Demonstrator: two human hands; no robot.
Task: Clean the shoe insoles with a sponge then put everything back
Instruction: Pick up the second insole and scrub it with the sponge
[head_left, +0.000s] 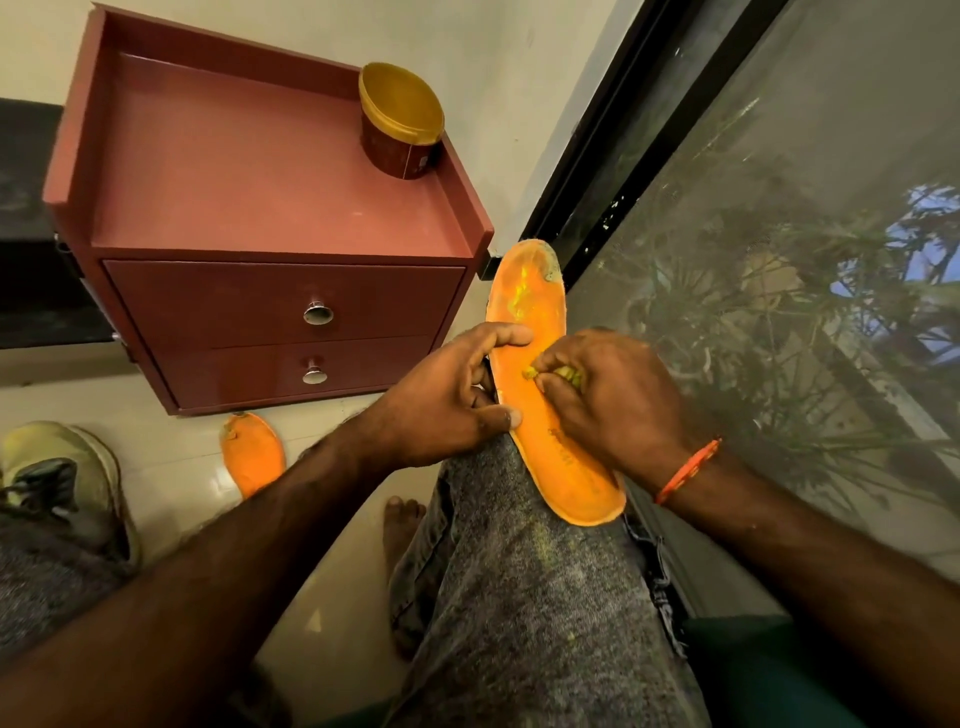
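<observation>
Showing one red two-drawer cabinet (270, 249) against the wall, its raised-edge top carrying a single open gold tub (400, 122) in the back right corner; what the tub holds cannot be told. Two orange insoles appear. One insole (540, 374) rests on the person's knee, long axis running away from the viewer, toe end up toward the window, heel end nearest. The second insole (253, 453) lies on the floor below the cabinet, partly hidden by the left forearm. One shoe (62, 467) sits at far left. The left hand (447, 400) grips the knee insole's edge; the right hand (613, 400) pinches a small yellow-green sponge (563, 372) against its surface.
</observation>
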